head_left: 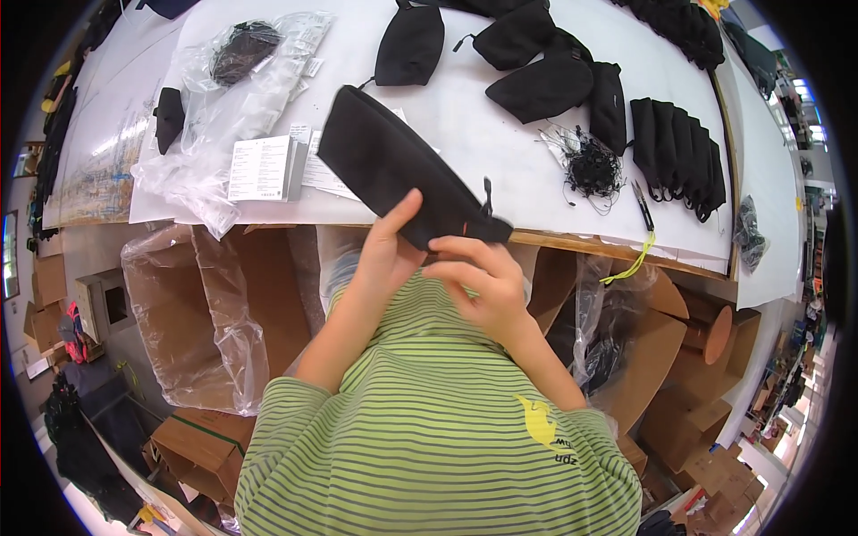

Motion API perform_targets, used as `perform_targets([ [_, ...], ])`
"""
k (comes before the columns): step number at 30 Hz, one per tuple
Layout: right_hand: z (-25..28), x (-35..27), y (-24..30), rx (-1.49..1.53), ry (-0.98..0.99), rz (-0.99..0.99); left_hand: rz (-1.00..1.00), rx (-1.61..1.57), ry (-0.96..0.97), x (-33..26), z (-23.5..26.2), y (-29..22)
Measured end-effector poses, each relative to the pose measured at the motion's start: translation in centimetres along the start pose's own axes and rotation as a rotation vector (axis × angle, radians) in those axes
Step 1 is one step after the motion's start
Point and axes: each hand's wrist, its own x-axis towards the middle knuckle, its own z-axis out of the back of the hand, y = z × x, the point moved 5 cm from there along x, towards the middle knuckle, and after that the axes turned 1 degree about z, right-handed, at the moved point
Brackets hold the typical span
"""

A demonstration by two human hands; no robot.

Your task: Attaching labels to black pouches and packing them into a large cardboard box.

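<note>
A long black fabric pouch (393, 165) is tilted over the table's front edge, its far end up and to the left. A cord pull stands up along its right edge, and a small red mark shows near its lower end. My left hand (391, 250) grips the pouch from below left, thumb lying on top. My right hand (490, 284) is closed at the lower end, fingertips pressed to the fabric beside the red mark. Whatever else those fingers pinch is hidden.
White-covered table (500, 196) carries more black pouches (541, 85), a row of them (675, 152), tangled black cords (594, 170), and thread snips (643, 207) on a yellow-green cord. Printed cards (257, 170) and clear plastic bags (188, 183) lie left. Plastic-lined cartons (192, 313) stand below.
</note>
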Motion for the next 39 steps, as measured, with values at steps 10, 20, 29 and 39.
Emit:
perform_targets([
  [10, 3.8, 2.4, -2.2, 0.301, 0.181, -0.522, 0.129, 0.204, 0.101, 0.2, 0.7, -0.8],
  [20, 5.6, 4.7, -3.1, -0.072, 0.086, -0.093, 0.281, 0.796, 0.26, -0.2, 0.7, 0.6],
  [29, 2.6, 3.9, 0.0, 0.21, 0.352, -0.037, 0.229, 0.295, 0.177, 0.5, 1.1, -0.4],
  [39, 6.4, 7.1, -2.5, -0.135, -0.075, -0.093, 0.221, 0.607, 0.298, -0.5, -0.7, 0.6],
])
